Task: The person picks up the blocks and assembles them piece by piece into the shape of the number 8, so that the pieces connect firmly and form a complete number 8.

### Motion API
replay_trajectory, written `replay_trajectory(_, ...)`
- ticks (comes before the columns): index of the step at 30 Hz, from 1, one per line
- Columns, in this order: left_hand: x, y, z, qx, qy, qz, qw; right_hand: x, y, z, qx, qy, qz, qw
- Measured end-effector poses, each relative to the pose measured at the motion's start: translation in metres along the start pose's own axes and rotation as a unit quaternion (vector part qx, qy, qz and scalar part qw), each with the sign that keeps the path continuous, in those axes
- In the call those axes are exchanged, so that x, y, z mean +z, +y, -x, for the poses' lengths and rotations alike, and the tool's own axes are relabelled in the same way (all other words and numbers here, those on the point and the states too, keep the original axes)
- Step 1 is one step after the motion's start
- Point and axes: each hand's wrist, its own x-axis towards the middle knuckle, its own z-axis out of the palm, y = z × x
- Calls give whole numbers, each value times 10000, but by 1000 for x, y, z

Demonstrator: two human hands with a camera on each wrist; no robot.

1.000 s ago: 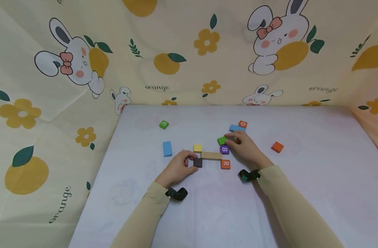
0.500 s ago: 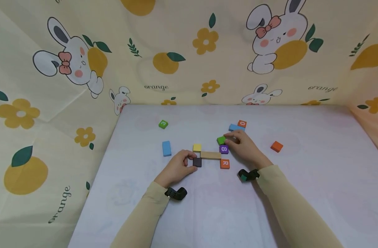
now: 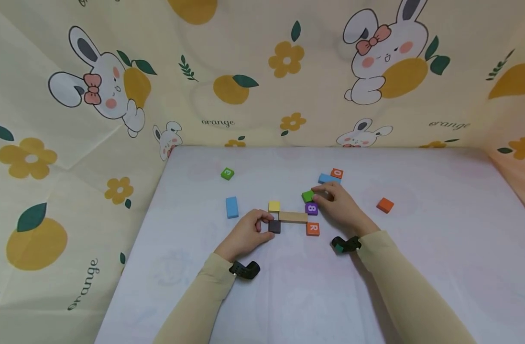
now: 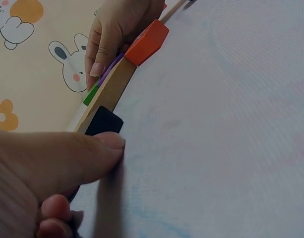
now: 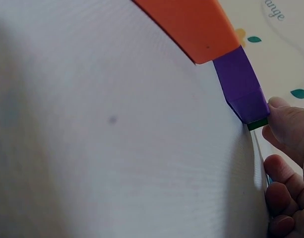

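Left hand point(image 3: 244, 231) pinches the black block point(image 3: 274, 227), probably to steady it; right hand point(image 3: 341, 207), toward two o'clock, pinches the green block point(image 3: 307, 196), likely for alignment.

The sole change found is a slight shift of the head view. Against half a second ago, the printed cloth point(image 3: 245, 48), the bench point(image 3: 288, 296), the left hand point(image 3: 247, 231) with the black block point(image 3: 274, 227), and the right hand point(image 3: 337, 204) with the green block point(image 3: 307, 196) all appear a little lower and marginally further right. Against one second ago, they appear marginally lower, the sideways offset largely recovered. The displacement is common to all, indicating movement of the viewpoint rather than the blocks.
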Motion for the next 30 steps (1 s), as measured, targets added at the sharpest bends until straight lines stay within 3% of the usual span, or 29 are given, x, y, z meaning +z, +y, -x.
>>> replay_trajectory(30,-1,1,0,-70,-5,-46,10000,1,1,-2,58,16,54,10000)
